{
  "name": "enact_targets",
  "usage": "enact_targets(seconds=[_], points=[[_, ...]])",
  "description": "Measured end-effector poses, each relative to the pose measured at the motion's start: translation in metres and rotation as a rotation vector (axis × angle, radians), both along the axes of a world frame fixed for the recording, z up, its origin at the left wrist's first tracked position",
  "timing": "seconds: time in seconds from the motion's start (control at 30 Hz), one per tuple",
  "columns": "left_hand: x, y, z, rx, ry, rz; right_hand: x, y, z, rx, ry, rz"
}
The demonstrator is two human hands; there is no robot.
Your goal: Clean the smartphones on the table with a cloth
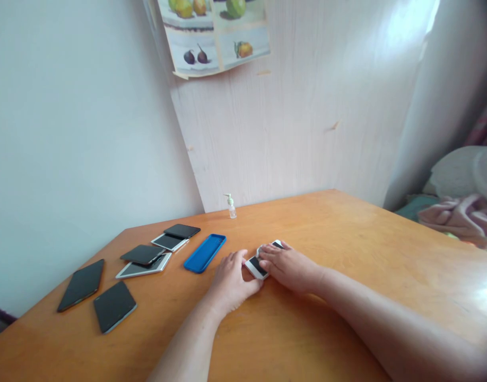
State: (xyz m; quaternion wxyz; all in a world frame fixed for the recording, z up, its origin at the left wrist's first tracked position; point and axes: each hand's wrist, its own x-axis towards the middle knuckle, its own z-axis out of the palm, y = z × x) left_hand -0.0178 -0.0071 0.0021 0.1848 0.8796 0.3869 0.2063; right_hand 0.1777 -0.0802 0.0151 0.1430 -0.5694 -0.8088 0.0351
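A white smartphone [256,268] with a dark screen lies on the wooden table in front of me. My left hand [231,284] grips its near left end, thumb at the near corner and fingers along the other side. Across the middle of the screen rests my right hand [285,266], fingers together and pressed down. A bit of white wipe [259,251] shows at those fingertips; most of it is hidden under them. Just left of the phone lies a blue phone case [205,253], its hollow side up.
Several phones and tablets lie on the left of the table [331,329], among them a black tablet [81,285] and a dark grey device [115,306], some overlapping. A small clear pump bottle [232,208] stands near the back edge. Fruit pictures [215,37] hang on the wall board.
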Motion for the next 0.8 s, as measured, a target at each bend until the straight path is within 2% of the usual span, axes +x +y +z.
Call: enact_targets(seconds=[0.07, 0.13, 0.27, 0.33, 0.4, 0.5, 0.57, 0.8], points=[[0.000, -0.002, 0.001, -0.010, -0.007, 0.005, 0.011, 0.005, -0.003, 0.021, -0.063, -0.121], [0.001, -0.002, 0.001, -0.013, -0.011, 0.010, 0.011, 0.006, -0.005, 0.040, -0.070, -0.146], [0.002, 0.000, -0.002, 0.001, -0.021, 0.019, -0.011, -0.002, -0.004, 0.067, 0.025, 0.086], [0.002, 0.000, -0.002, 0.003, -0.022, 0.024, -0.019, -0.001, -0.004, 0.068, 0.039, 0.146], [0.001, -0.001, -0.001, -0.005, -0.023, 0.025, -0.017, 0.005, -0.005, 0.070, 0.010, 0.081], [0.001, -0.003, 0.003, -0.025, -0.019, 0.019, 0.000, 0.013, -0.006, 0.061, -0.083, -0.131], [0.000, -0.004, 0.004, -0.036, -0.013, 0.018, 0.013, 0.011, -0.005, 0.040, -0.163, -0.208], [-0.001, -0.003, 0.002, -0.033, -0.028, 0.016, 0.029, -0.014, 0.009, -0.054, -0.294, -0.191]])
